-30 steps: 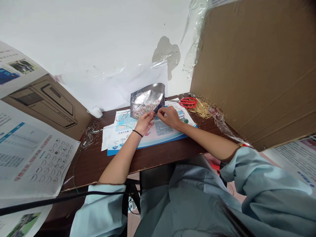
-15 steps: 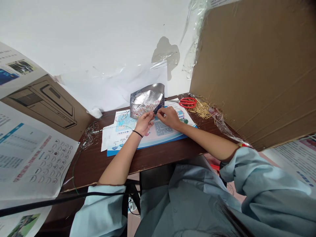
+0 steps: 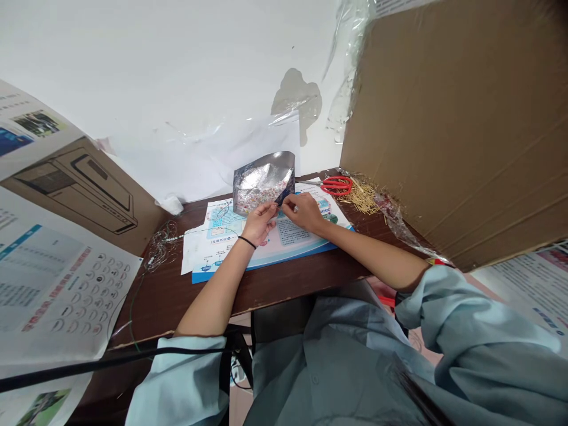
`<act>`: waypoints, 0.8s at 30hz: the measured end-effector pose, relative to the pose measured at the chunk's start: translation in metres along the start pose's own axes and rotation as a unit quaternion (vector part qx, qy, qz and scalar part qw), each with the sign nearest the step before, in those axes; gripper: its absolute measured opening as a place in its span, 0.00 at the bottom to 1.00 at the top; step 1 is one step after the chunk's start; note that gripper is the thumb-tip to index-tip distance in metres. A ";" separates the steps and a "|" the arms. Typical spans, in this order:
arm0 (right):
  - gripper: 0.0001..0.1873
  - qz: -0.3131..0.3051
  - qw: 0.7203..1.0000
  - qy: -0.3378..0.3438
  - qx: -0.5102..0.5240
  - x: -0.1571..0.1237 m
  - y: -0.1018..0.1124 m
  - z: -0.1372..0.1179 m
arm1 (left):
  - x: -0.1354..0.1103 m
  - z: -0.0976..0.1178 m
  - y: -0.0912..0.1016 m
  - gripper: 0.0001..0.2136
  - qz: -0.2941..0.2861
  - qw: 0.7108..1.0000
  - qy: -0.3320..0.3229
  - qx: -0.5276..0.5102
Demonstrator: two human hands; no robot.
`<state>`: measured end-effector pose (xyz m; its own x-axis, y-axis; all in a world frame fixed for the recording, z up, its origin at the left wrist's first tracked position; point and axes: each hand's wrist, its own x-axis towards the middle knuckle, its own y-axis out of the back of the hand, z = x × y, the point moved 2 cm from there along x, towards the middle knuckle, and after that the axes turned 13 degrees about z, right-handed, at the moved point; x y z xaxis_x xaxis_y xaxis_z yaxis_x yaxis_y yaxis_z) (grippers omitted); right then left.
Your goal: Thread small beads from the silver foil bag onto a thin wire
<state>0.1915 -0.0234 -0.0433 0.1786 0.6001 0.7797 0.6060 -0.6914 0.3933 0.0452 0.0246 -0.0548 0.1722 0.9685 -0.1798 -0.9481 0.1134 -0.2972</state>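
My left hand (image 3: pixel 258 222) and my right hand (image 3: pixel 305 211) meet over a printed blue-and-white sheet (image 3: pixel 266 236) on a dark wooden table (image 3: pixel 186 290). Both hands pinch their fingertips together close to each other, on something too small to make out. Just behind them stands an open silver foil pouch (image 3: pixel 262 180) holding small coloured beads. A black band circles my left wrist.
Red-handled scissors (image 3: pixel 337 185) and a pile of thin gold pins (image 3: pixel 366 200) lie at the back right. A big cardboard panel (image 3: pixel 457 118) walls the right side; a printed carton (image 3: pixel 75 189) and paper sheets (image 3: pixel 53 290) stand left. Thin wire with beads (image 3: pixel 162 245) lies left of the sheet.
The hands stay pinched in front of the pouch with only slight finger shifts; the view has tilted a little.
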 end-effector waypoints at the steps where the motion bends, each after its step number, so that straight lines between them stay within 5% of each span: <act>1: 0.08 0.002 1.000 0.000 0.002 0.000 0.000 0.000 | 0.000 0.000 0.000 0.15 0.000 1.000 0.000 -0.003; 24: 0.07 -0.008 1.000 -0.006 -0.011 0.001 0.001 -0.001 | 0.001 -0.001 0.000 0.16 -0.014 1.000 -0.008 -0.014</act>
<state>0.1918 -0.0239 -0.0422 0.1783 0.6166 0.7668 0.5919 -0.6898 0.4170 0.0452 0.0251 -0.0559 0.1936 0.9685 -0.1568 -0.9352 0.1339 -0.3278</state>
